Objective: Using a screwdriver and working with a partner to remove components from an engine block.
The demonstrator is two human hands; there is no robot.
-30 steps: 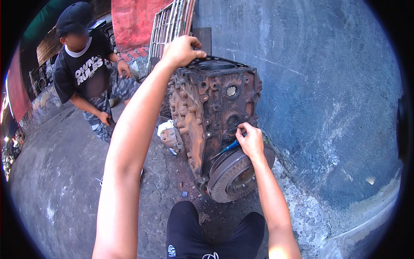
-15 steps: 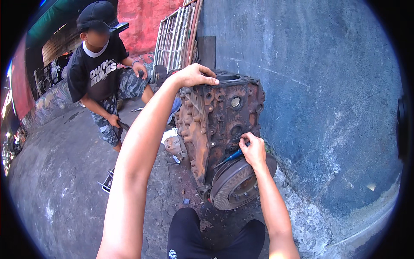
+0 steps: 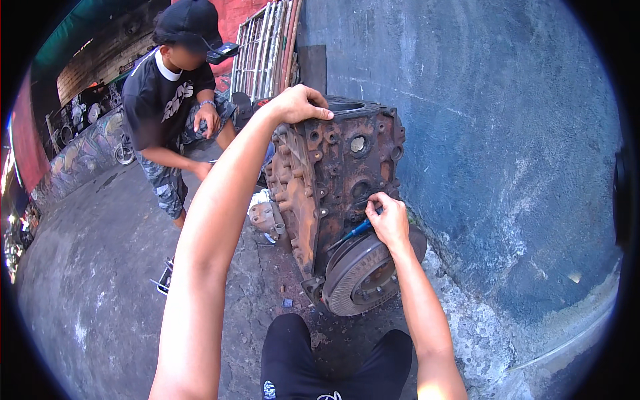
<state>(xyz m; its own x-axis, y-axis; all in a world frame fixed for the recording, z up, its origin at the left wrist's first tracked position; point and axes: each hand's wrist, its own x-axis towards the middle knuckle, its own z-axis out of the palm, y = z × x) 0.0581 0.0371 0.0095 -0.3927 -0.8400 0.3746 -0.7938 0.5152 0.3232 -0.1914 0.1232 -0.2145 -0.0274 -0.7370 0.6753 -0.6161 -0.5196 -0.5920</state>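
Observation:
A rusty engine block point(image 3: 343, 157) stands upright before me. My left hand point(image 3: 300, 107) is closed over its top near edge, the thumb along the rim and the fingertips partly hidden. My right hand point(image 3: 389, 219) is low on the block's front face, thumb and forefinger pinched beside the lower round hole; whatever is between them is too small to make out. A blue-handled screwdriver point(image 3: 360, 229) slants just behind these fingers, its shaft pointing down left. Whether the curled fingers hold it I cannot tell. Below sits a round grooved metal disc point(image 3: 360, 283), leaning against the block's foot.
A co-worker point(image 3: 167, 100) in a black cap crouches at the left, an arm reaching toward the block. A metal bracket point(image 3: 267, 219) lies beside the block. A blue wall point(image 3: 487, 147) rises close on the right. Metal grilles point(image 3: 263, 53) lean behind.
The co-worker has leaned in closer to the block, and the dark tool once visible in their hand is out of sight. My hands keep their places on the block; the view has shifted slightly.

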